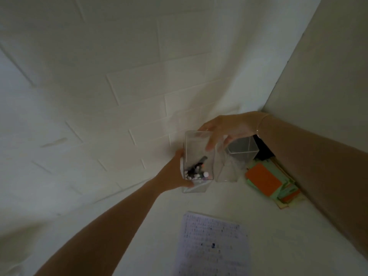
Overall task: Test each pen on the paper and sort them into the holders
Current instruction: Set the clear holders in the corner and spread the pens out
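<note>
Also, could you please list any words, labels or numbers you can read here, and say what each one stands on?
None can be quoted.
Paper sheet: rows of small dark marks, too blurred to read.
Orange and green paper stack: no text visible.
Clear holder with pens and empty clear holder: no label visible.

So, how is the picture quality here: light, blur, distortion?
Head view: dim, flat light with a greenish cast; wide-angle bending at the edges stretches both forearms; the pens in the clear holder are smeared by blur; writing on the paper is too soft to read.
</note>
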